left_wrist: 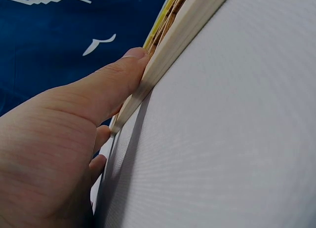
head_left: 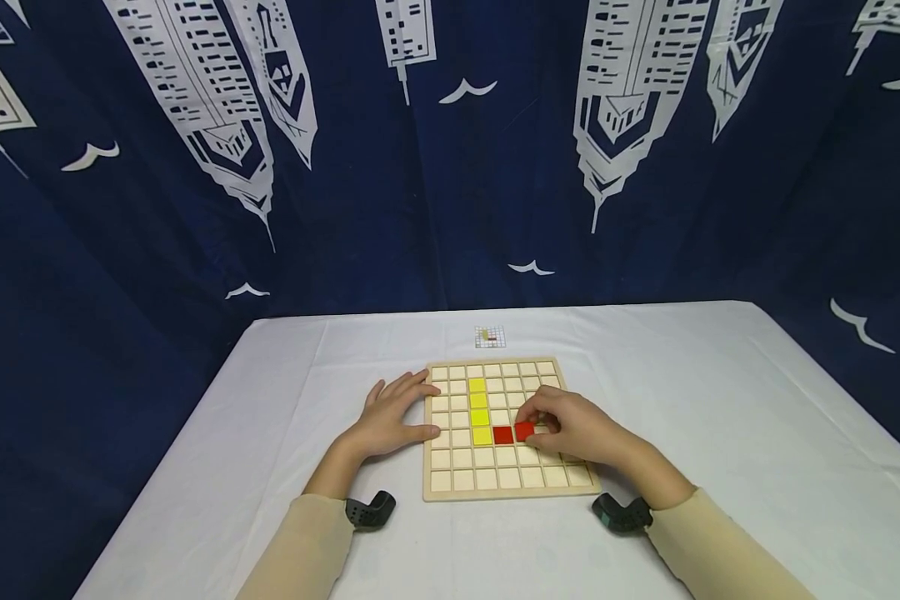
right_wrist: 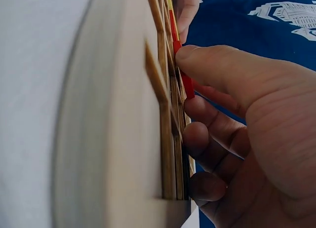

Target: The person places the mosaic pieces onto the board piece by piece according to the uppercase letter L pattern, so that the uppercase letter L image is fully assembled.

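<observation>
A square wooden grid board [head_left: 510, 493] lies on the white table. A column of yellow square tiles [head_left: 480, 417] fills several of its cells. Right of the lowest yellow tile, a red tile [head_left: 503, 435] sits in its cell. My right hand [head_left: 581, 425] pinches another red tile [head_left: 524, 431] beside it, just over the grid; in the right wrist view this red tile [right_wrist: 185, 80] looks tilted between thumb and fingers. My left hand [head_left: 390, 421] rests with spread fingers on the board's left edge, and the left wrist view has its thumb [left_wrist: 123, 72] against the rim.
A small printed card [head_left: 490, 337] with a coloured grid pattern lies behind the board. White cloth [head_left: 345, 350] covers the table. A dark blue curtain [head_left: 435, 208] with white building and bird prints hangs behind it. Each wrist wears a black device [head_left: 371, 510].
</observation>
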The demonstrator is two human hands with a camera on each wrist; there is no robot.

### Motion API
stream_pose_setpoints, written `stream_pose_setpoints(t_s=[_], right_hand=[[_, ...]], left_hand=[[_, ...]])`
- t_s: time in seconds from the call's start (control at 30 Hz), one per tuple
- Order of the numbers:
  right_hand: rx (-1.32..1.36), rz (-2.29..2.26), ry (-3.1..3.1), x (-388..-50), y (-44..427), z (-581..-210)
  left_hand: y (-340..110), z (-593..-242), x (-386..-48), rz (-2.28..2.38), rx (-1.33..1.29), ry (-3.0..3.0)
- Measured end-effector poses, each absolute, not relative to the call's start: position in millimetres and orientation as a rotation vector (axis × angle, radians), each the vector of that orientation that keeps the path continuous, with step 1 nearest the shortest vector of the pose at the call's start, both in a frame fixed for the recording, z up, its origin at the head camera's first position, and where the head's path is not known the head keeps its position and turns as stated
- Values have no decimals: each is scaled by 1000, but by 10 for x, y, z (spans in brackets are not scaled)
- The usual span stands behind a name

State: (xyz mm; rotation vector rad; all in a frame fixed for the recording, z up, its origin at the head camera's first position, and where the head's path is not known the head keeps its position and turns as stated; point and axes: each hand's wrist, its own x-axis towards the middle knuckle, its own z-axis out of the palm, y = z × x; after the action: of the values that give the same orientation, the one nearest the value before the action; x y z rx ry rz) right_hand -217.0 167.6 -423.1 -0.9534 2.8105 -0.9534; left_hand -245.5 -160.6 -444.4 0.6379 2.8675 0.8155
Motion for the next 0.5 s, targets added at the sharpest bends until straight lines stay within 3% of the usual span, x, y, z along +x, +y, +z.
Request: stream_pose_setpoints(t_s=[0.5], right_hand=[[-989,-941,2834,-2156,1687,-4249]], left_hand=[[-1585,-4431,-2454,810,643,2862]])
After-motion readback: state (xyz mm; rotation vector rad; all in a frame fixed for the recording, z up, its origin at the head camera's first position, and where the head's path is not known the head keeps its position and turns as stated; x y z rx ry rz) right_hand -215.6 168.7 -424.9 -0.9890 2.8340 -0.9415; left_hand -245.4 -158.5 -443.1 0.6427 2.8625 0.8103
